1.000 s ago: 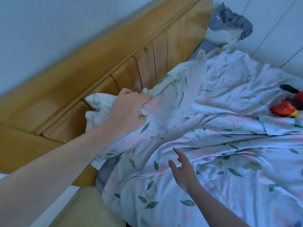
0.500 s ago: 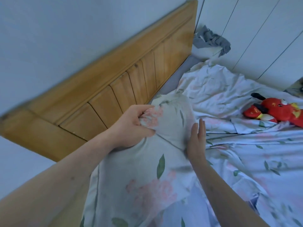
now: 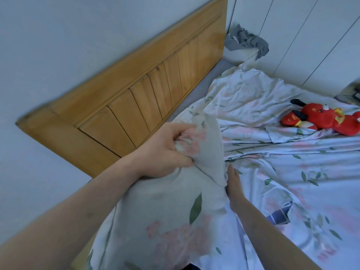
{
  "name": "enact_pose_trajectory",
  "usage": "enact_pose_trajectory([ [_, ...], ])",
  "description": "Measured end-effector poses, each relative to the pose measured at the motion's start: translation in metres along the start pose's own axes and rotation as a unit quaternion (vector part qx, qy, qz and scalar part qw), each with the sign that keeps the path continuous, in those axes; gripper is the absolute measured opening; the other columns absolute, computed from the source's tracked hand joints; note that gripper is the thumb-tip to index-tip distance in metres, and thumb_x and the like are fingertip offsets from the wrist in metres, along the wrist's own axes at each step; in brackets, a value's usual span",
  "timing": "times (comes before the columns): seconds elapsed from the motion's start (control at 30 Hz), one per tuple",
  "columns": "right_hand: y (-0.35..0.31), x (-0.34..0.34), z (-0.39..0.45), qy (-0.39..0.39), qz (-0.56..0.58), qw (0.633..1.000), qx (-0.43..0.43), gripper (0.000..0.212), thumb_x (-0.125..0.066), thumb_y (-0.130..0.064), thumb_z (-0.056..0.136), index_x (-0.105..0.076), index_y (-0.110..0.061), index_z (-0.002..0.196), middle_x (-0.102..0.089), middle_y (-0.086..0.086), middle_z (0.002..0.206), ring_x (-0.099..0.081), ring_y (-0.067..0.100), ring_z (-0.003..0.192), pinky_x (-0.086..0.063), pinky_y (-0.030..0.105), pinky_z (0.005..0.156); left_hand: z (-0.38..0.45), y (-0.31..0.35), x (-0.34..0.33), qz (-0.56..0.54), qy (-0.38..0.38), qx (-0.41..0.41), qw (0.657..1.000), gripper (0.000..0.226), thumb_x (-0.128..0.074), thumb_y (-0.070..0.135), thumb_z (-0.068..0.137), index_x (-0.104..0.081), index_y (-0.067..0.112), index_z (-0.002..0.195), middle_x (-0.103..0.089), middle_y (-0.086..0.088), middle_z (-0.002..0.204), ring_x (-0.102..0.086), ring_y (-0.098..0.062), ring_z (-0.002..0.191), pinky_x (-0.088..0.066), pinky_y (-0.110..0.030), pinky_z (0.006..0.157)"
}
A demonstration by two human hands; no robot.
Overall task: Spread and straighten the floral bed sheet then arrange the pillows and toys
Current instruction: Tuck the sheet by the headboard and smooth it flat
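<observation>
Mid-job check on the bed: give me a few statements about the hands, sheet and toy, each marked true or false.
1. The left hand grips a bunched corner of the floral bed sheet. True.
2. The right hand is clenched on the red plush toy. False: it lies open against the lifted sheet, away from the toy.
3. The toy lies on the sheet. True.
4. The sheet is spread flat. False: it is wrinkled.

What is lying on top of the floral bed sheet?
A red plush toy lies on the floral bed sheet, near the far side. The lifted fold in the left hand hides whatever lies beneath it.
</observation>
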State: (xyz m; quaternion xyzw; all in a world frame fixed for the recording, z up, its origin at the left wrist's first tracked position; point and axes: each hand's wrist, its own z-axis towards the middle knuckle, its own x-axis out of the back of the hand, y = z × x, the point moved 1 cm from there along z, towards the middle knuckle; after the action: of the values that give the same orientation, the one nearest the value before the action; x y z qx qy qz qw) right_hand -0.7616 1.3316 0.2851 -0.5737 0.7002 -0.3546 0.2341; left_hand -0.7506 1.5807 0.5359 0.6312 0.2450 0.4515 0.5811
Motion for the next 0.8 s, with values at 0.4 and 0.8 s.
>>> enact_pose_trajectory([
  [0.4,-0.031,0.045,-0.036,0.075,0.151,0.986,-0.003,0.050,-0.079,-0.027,0.083,-0.064,-0.014,0.129,-0.072,0.003,0.105,-0.068,0.019,0.085,-0.049,0.028,0.059,-0.026,-0.023,0.032,-0.199,-0.011,0.304,0.931,0.069,-0.082,0.064,0.061,-0.075,0.014,0.108,-0.071,-0.011,0.109,-0.071,-0.028,0.097,-0.056,-0.038,0.079],
  [0.8,-0.098,0.015,-0.101,0.071,-0.172,0.915,0.359,0.059,-0.064,-0.035,0.096,-0.041,-0.043,0.150,-0.021,-0.010,0.163,-0.021,0.015,0.149,-0.028,0.036,0.114,-0.034,-0.068,-0.012,-0.060,0.115,0.319,0.939,0.046,-0.084,0.008,0.077,-0.070,0.028,0.116,-0.077,0.006,0.110,-0.074,-0.019,0.099,-0.056,-0.046,0.098],
])
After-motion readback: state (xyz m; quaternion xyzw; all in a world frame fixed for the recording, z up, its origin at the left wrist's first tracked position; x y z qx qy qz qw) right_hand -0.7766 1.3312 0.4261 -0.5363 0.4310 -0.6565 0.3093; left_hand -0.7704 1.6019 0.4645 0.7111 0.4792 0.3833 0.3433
